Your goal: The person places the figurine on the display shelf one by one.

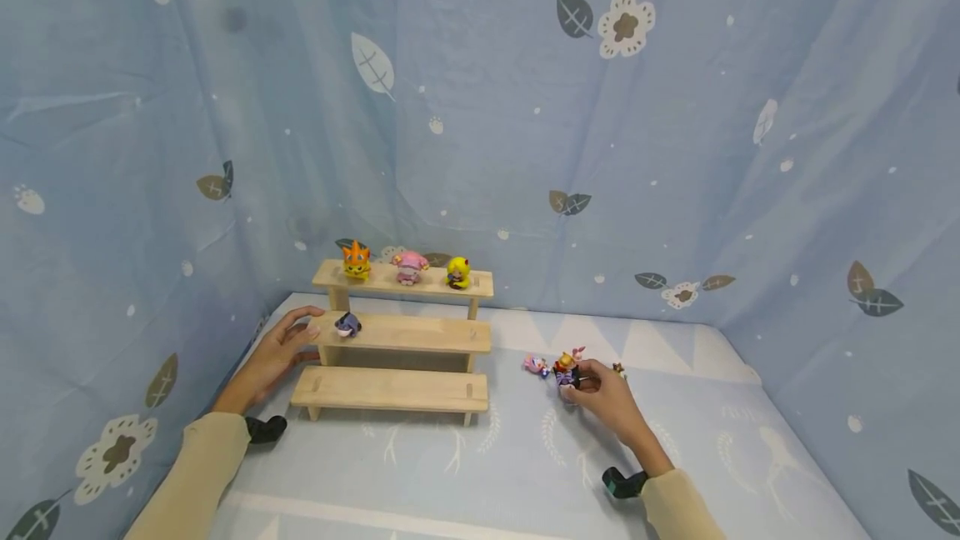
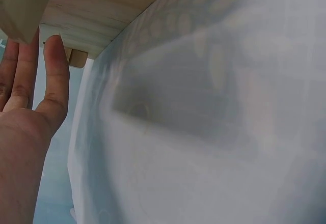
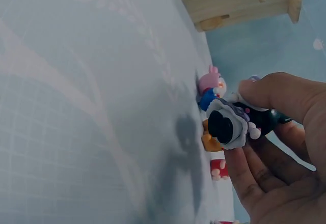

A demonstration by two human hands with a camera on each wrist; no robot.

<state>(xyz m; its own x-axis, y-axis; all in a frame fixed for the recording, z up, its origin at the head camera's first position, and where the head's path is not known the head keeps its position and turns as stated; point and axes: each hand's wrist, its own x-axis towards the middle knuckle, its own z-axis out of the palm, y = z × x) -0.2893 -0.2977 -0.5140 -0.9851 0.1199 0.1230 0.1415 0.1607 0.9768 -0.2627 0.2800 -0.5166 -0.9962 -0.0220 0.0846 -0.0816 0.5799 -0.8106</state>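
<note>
My right hand (image 1: pixel 611 398) pinches a small doll figurine (image 3: pixel 244 119) between thumb and fingers, tipped so its white ruffled underside and black base face the right wrist camera. Beyond it on the cloth are a pink figurine with blue (image 1: pixel 536 365), a yellow-and-red figurine (image 1: pixel 566 359) and a small pink one (image 1: pixel 578 352). My left hand (image 1: pixel 277 357) is at the left end of a three-step wooden stand (image 1: pixel 405 387), fingers nearly straight and touching the middle step's end. Close to those fingertips stands a blue-purple donkey figurine (image 1: pixel 348 324).
Along the top step stand an orange-and-yellow figurine (image 1: pixel 356 262), a pink hooded figurine (image 1: pixel 409 267) and a yellow-haired figurine (image 1: pixel 457 272). Another small figurine (image 1: pixel 618 368) shows behind my right hand. Patterned blue curtains (image 1: pixel 495 148) enclose the cloth-covered table (image 1: pixel 675 407).
</note>
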